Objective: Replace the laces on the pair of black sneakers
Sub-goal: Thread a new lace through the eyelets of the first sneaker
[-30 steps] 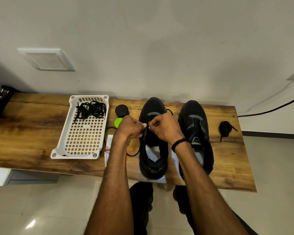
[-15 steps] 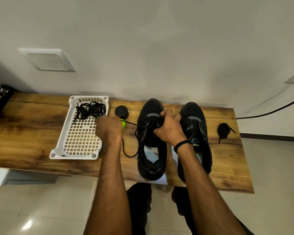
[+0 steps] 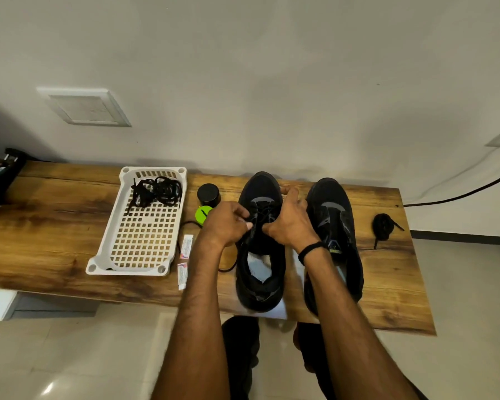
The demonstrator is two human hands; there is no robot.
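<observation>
Your hands are close together over the tongue of the left sneaker [image 3: 259, 293], which stands toe to the wall in the middle of the desk [image 3: 41, 226]. Your left hand [image 3: 225, 223] has its fingers curled and thumb and forefinger pressed together on the lace [image 3: 228, 267] right at the eyelets. The slack of that lace falls off the shoe's side and loops on the wood just beside it, probably left loose so it can feed through without snagging.

Your right hand [image 3: 292, 226] lies over the forepart of the same shoe, fingers reaching toward the toe and thumb tucked in by the eyelets. This looks like a steadying hold so the shoe does not slide as you pull. Whether the thumb also pinches the lace, I cannot tell.

The right sneaker [image 3: 334, 226] stands parallel and just beside the first, with no lace showing in its eyelets. A coiled lace [image 3: 383, 225] sits on the desk to its right, most likely set there ready for it. By my reading you are at the lower rows of the first shoe, so most of the job lies ahead.

The white basket [image 3: 104, 255] to your left holds a tangle of black laces [image 3: 156, 192], which are likely the old ones, kept away from the work. Between the basket and the shoe stand a small black jar [image 3: 208, 194] and a green disc [image 3: 202, 213], with two paper packets [image 3: 186, 246] nearer you.
</observation>
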